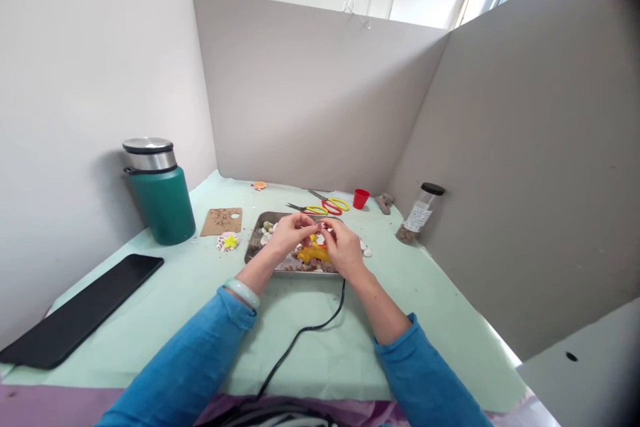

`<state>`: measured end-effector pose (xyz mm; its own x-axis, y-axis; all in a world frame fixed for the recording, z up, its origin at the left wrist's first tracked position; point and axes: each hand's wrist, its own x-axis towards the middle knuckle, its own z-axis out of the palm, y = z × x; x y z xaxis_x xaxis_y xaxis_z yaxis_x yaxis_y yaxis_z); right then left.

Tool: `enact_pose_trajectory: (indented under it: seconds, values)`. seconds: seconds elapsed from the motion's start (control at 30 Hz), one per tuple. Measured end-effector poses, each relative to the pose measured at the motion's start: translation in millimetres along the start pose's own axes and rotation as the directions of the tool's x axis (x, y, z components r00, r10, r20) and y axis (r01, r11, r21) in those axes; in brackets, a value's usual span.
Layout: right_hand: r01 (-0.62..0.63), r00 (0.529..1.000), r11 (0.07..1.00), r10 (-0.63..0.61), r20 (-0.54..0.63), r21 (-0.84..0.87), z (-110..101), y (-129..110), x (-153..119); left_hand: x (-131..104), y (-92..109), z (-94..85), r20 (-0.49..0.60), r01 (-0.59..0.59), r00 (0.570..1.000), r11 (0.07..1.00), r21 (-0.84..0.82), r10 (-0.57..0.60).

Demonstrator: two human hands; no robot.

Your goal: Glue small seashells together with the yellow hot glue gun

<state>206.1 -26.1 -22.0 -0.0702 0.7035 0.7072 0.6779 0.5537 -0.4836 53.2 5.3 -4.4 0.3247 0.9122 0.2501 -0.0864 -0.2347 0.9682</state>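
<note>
Both hands meet above a metal tray that holds shells, pebbles and a yellow glue gun. My left hand has its fingertips pinched together at the tray's middle, close to the other hand. Thumb and fingers of my right hand are closed on a small reddish-white piece, too small to identify. Whether the left fingertips also grip that piece is unclear. A black cord runs from the tray toward the front edge.
Left stand a green bottle, a black mat, a brown card and a yellow-star piece. Behind the tray lie scissors and a red cup. A black-lidded jar leans right. Grey partitions surround the table.
</note>
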Motion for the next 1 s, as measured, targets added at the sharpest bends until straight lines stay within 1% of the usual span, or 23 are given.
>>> enact_pose_trajectory:
  seconds: [0.37, 0.5, 0.57, 0.63, 0.7, 0.73, 0.8, 0.87, 0.93, 1.0]
  values:
    - [-0.019, 0.999, 1.0, 0.019, 0.033, 0.01, -1, -2, 1, 0, 0, 2.2, -0.06, -0.005, 0.998, 0.996, 0.085, 0.01]
    - [-0.025, 0.999, 1.0, 0.025, 0.028, 0.012, -2, -3, 1, 2, 1, 0.2, -0.053, 0.006, 0.999, 0.996, 0.093, -0.001]
    - [-0.043, 0.998, 0.999, 0.042, 0.035, 0.031, -2, -3, 1, 5, 5, -3.5, -0.028, 0.034, 0.999, 0.99, 0.135, -0.031]
    - [-0.085, 0.995, 0.993, 0.081, 0.054, 0.079, -3, -2, 3, 10, 13, -7.9, 0.012, 0.057, 0.998, 0.97, 0.237, -0.061]
    - [-0.164, 0.985, 0.973, 0.153, 0.075, 0.163, -3, -1, 4, 17, 22, -11.2, 0.065, 0.037, 0.996, 0.941, 0.335, -0.063]
    - [-0.212, 0.977, 0.954, 0.199, 0.081, 0.212, -2, 1, 6, 22, 26, -12.1, 0.091, 0.034, 0.993, 0.934, 0.356, -0.071]
    - [-0.303, 0.953, 0.904, 0.288, 0.093, 0.301, -2, 4, 8, 31, 33, -12.4, 0.126, 0.026, 0.989, 0.926, 0.378, -0.079]
    - [-0.368, 0.929, 0.855, 0.357, 0.1, 0.366, -1, 7, 11, 41, 36, -12.1, 0.175, 0.004, 0.982, 0.928, 0.373, -0.075]
    - [-0.406, 0.91, 0.818, 0.405, 0.094, 0.407, 0, 9, 14, 52, 37, -12.7, 0.247, -0.028, 0.967, 0.933, 0.36, -0.066]
    - [-0.428, 0.895, 0.801, 0.439, 0.077, 0.417, 2, 11, 17, 63, 35, -15.0, 0.332, -0.063, 0.942, 0.942, 0.33, -0.053]
